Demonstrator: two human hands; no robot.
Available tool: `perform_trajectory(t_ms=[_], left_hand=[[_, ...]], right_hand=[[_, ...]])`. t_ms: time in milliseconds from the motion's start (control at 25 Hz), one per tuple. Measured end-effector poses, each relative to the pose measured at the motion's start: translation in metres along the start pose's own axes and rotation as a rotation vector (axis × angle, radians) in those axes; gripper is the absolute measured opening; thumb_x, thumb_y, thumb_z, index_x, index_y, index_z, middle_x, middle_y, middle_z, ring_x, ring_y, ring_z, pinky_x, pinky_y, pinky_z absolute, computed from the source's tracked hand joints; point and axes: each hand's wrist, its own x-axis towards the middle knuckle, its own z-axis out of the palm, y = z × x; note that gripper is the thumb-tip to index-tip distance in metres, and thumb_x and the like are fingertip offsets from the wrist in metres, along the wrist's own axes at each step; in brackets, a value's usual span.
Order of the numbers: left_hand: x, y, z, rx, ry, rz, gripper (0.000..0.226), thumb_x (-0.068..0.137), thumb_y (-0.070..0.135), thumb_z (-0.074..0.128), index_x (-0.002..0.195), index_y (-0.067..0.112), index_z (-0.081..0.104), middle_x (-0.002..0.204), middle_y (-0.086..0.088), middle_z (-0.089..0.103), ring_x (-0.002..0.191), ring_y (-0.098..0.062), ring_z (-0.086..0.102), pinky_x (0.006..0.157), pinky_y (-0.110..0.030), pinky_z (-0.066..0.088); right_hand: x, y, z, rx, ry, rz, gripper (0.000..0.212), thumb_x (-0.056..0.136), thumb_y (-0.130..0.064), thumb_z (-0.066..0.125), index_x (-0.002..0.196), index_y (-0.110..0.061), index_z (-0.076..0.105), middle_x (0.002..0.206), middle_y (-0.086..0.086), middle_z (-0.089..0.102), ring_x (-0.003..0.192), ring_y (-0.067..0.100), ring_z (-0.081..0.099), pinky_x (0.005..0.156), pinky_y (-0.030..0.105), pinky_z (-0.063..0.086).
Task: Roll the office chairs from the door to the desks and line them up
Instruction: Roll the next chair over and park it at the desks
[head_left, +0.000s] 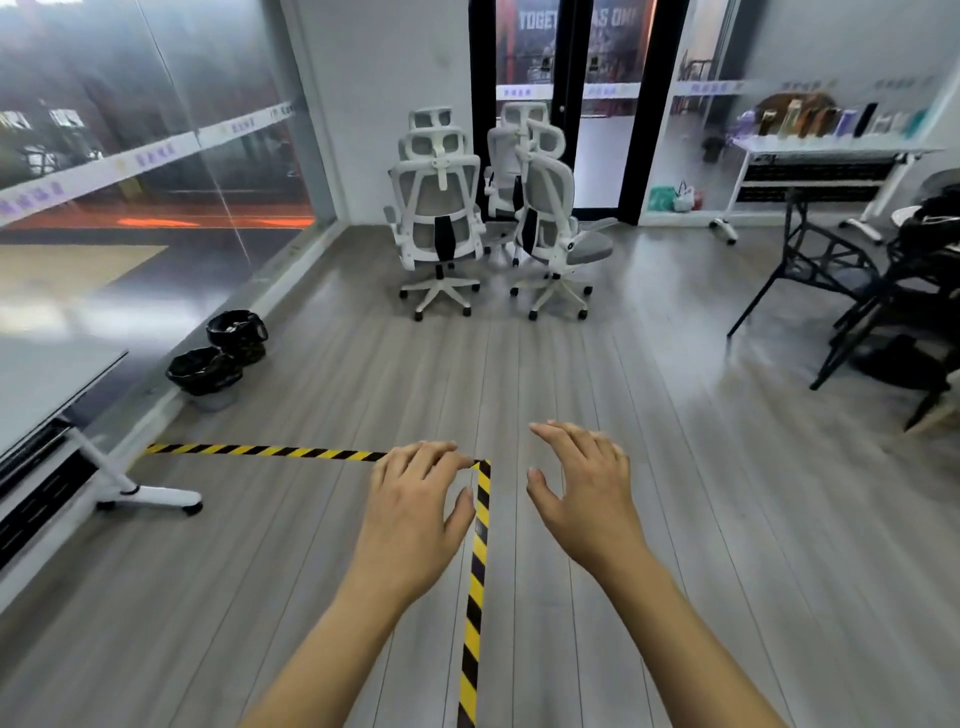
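Landmark for this report: the door (566, 104), a dark-framed glass door at the far middle of the room.

Far left of the door, a glass wall (130, 130) runs along the room's left side. Below it, at the near left edge, a desk (47, 384) stands on a white wheeled foot. Between that desk and the door, two bins (218, 358) with black liners sit side by side against the base of the glass wall.

Striped tape (478, 571), yellow and black, lies on the wood floor (675, 467) well short of the door. One run goes leftward toward the desk; the other comes toward the camera. The two runs meet at a corner.

The left hand (415, 514) is held out, palm down, above the tape corner. Fingers are loosely spread and slightly curled. It holds nothing.

The chairs (493, 218), white-framed with grey mesh, stand bunched together just in front of the door and slightly to its left, backs mostly toward the camera. Four headrests can be counted; the rear chairs are partly hidden. Nearest are the left chair (439, 218) and the right chair (550, 223), close beside each other. Both hands are well apart from them.

The right hand (587, 493) is held out beside the left, palm down, fingers spread and bent. It is empty.

Right of the door, a white table (831, 150) against the wall carries a row of bottles (831, 119), blurred. Nearer, at the right edge, dark chairs (857, 291) stand clustered.
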Motion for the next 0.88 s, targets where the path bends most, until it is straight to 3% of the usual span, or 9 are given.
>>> perform_trajectory(t_ms=[400, 880], left_hand=[[0.326, -0.082, 0.153, -0.034, -0.019, -0.012, 0.040, 0.090, 0.048, 0.038, 0.120, 0.032, 0.059, 0.127, 0.012, 0.057, 0.124, -0.014, 0.046, 0.106, -0.037, 0.035], [0.730, -0.176, 0.307, -0.064, -0.060, 0.055, 0.039, 0.090, 0.048, 0.037, 0.119, 0.033, 0.058, 0.127, 0.013, 0.056, 0.123, -0.011, 0.045, 0.106, -0.034, 0.032]], right_hand=[[0.319, 0.136, 0.107, -0.037, -0.049, 0.016, 0.046, 0.096, -0.041, 0.054, 0.141, -0.036, 0.046, 0.139, -0.012, 0.051, 0.132, 0.012, 0.041, 0.114, 0.031, 0.016], [0.693, 0.300, 0.215, -0.032, 0.010, 0.077, 0.044, 0.094, -0.038, 0.056, 0.138, -0.034, 0.050, 0.134, -0.013, 0.053, 0.128, 0.011, 0.044, 0.112, 0.039, 0.030]])
